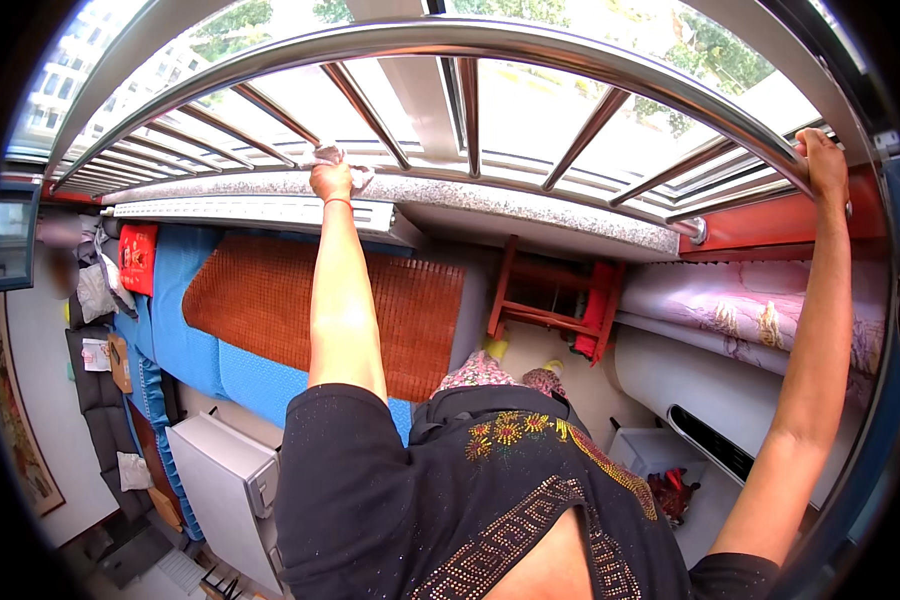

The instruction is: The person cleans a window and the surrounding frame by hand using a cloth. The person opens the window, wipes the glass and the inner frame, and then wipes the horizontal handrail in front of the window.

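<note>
My left hand (330, 180) presses a crumpled pale cloth (328, 154) against the foot of a baluster, just above the speckled stone windowsill (450, 196). Part of the cloth sticks out beside my fingers. My right hand (825, 161) grips the right end of the shiny metal handrail (525, 46). Below this rail, several metal balusters (472, 112) run down toward the sill in front of the window (529, 105).
A sofa with blue covers (262, 369) and a brown tile mat (330, 315) lies below left. Under the sill are a white radiator (247, 210) and a reddish wooden stool (551, 311). To the right stand a curtain (750, 304) and a white floor-standing air conditioner (675, 382).
</note>
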Demonstrator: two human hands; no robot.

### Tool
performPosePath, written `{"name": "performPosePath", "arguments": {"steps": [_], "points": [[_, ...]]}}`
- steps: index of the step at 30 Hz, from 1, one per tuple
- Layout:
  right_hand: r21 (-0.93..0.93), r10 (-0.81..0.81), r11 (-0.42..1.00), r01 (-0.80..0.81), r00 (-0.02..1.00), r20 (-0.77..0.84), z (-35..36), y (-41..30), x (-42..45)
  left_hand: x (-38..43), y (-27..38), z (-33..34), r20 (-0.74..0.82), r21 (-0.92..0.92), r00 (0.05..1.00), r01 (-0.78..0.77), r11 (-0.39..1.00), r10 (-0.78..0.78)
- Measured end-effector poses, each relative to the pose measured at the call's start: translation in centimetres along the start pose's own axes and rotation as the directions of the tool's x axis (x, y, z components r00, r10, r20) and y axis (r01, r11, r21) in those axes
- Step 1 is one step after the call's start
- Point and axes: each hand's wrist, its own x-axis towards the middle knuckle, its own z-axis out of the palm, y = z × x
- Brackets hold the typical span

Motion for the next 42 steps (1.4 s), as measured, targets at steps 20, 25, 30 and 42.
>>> {"name": "performPosePath", "arguments": {"steps": [20,25,30,42], "points": [[-0.083,-0.058,0.995,0.053,0.997,-0.053,0.0,0.1,-0.2,-11.2,17.5,-6.6,-0.638,-0.286,0.627,-0.733,0.618,0.448],[-0.027,-0.012,1.0,0.011,1.0,-0.029,-0.1,2.0,0.9,-11.0,15.2,-2.9,-0.546,-0.405,0.71,-0.689,0.601,0.446],[-0.04,0.009,0.999,-0.011,0.998,-0.058,-0.2,0.4,-0.4,-12.3,11.8,1.2,-0.443,-0.388,0.769,-0.627,0.675,0.46],[-0.098,0.022,0.995,-0.03,0.996,-0.081,0.3,-1.3,-1.3,-14.2,7.0,-4.6,0.212,-0.554,0.966,-0.003,0.832,0.145]]}}
